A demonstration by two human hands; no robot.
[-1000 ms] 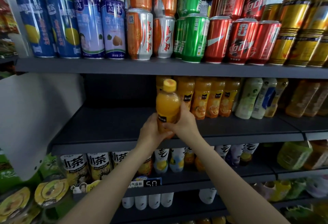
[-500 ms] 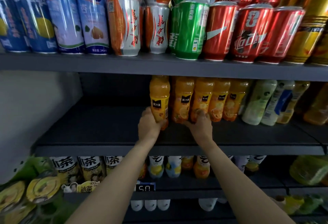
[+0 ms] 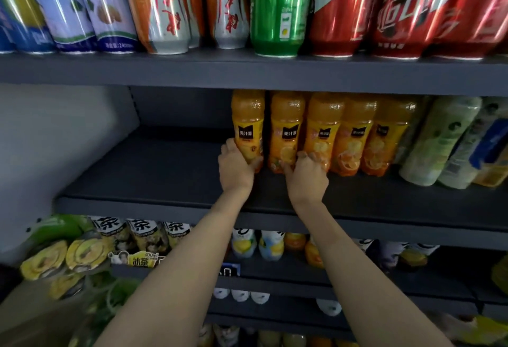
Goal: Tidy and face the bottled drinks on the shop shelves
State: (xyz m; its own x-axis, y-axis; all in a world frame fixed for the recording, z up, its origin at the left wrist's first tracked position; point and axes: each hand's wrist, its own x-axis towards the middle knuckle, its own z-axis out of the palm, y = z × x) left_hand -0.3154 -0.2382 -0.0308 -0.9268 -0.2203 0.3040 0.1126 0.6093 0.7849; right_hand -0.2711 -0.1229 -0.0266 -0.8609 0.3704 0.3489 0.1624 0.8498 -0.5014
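Note:
Several orange juice bottles stand in a row on the dark middle shelf (image 3: 154, 181). My left hand (image 3: 235, 166) grips the base of the leftmost orange bottle (image 3: 248, 121), which stands upright with its black label facing me. My right hand (image 3: 307, 175) grips the lower part of the second orange bottle (image 3: 286, 126), fingers curled round it toward the third orange bottle (image 3: 323, 129). The bottle caps are hidden behind the shelf above.
Pale green and white bottles (image 3: 439, 140) lean at the right of the same shelf. Tall cans (image 3: 277, 8) fill the shelf above. Tea bottles (image 3: 145, 236) and small drinks sit on the shelves below. A white side panel (image 3: 55, 140) bounds the left.
A second ago both hands held one orange bottle in front of the shelf. It now stands at the left end of the row, and my right hand has moved to the neighbouring bottle.

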